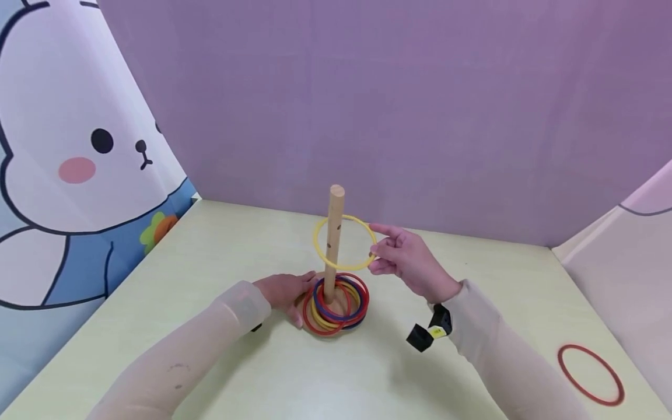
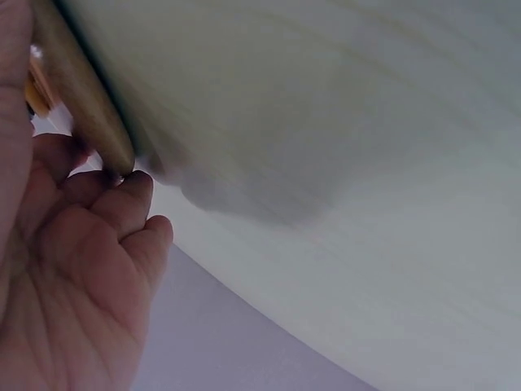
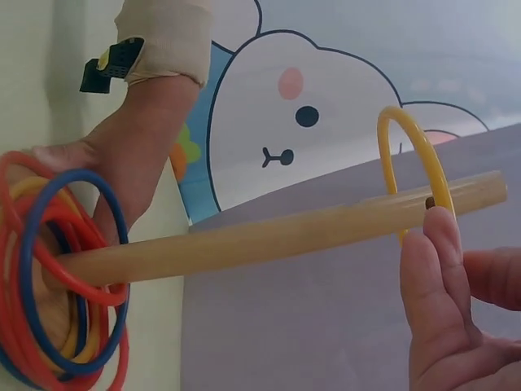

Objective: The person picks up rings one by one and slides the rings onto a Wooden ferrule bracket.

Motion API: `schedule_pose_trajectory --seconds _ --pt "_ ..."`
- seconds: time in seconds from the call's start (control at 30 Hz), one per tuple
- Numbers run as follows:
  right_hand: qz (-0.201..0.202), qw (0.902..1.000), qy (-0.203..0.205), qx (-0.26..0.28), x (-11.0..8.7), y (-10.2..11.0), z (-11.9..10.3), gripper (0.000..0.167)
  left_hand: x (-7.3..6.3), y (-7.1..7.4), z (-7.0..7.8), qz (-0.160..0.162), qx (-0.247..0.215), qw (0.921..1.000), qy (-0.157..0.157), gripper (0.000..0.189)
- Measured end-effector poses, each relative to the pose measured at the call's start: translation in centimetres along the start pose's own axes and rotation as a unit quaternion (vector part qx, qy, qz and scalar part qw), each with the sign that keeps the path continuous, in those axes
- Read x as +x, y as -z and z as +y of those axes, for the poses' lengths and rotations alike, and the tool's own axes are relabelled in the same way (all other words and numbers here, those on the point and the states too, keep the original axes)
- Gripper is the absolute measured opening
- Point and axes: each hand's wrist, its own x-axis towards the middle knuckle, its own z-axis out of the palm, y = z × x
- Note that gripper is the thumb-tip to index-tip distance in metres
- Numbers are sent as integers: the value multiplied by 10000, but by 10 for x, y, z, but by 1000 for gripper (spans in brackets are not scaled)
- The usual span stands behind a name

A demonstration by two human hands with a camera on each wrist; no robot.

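A wooden peg stands upright on a round wooden base. Around its foot lie several stacked red, blue and yellow rings, among them a blue ring. My left hand holds the left edge of the base, its fingers bent at the rim in the left wrist view. With thumb and fingers, my right hand pinches the right side of a yellow ring. That ring encircles the upper part of the peg, well above the pile, as the right wrist view also shows.
A single red ring lies on the pale table at the far right. A purple backdrop rises behind the table, and a cloth with a cartoon animal hangs at the left.
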Motion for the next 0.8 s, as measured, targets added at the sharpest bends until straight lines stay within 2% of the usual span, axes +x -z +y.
schedule_pose_trajectory --seconds 0.17,0.4,0.67,0.8 --pt "14 10000 -49 79 0 -3 15 53 -2 0 -1 -13 87 10000 -37 105" --pt "91 9995 -135 253 2 -7 40 52 -1 -1 -2 27 219 9994 -279 100" --pt "266 9989 -223 309 0 -9 61 51 1 -2 -1 77 408 9989 -240 97" --pt "196 9986 -339 360 1 -9 72 51 0 -2 0 102 421 9989 -166 97"
